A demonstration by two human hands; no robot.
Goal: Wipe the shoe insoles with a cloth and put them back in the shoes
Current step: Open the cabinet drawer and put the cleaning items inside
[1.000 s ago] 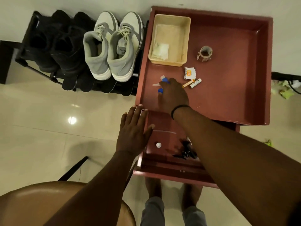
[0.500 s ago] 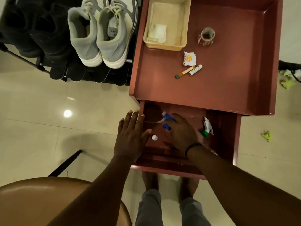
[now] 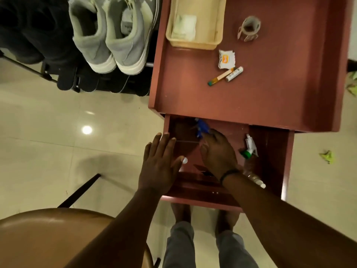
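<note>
A pair of grey and white sneakers (image 3: 114, 35) stands on a black shoe rack (image 3: 63, 78) at the top left, heels toward me. Inside the right sneaker an insole with a printed label (image 3: 127, 23) shows. A folded pale cloth (image 3: 183, 26) lies in a beige plastic basket (image 3: 216, 35) on the red table. My right hand (image 3: 217, 153) is down in the open red drawer (image 3: 270, 163) and holds a spray bottle with a blue trigger head (image 3: 201, 128). My left hand (image 3: 160, 165) rests flat, fingers straight, on the drawer's left edge.
On the red table top (image 3: 280, 89) lie a tape roll (image 3: 249, 29), a torn wrapper (image 3: 226, 59) and two small tubes (image 3: 226, 75). A green-capped sprayer (image 3: 250, 148) and a white cap (image 3: 184, 160) lie in the drawer. A brown stool (image 3: 48, 236) is at the lower left.
My right hand carried the blue-headed spray bottle from the table top down into the open drawer. My left hand stayed on the drawer's edge. The view tilted down.
</note>
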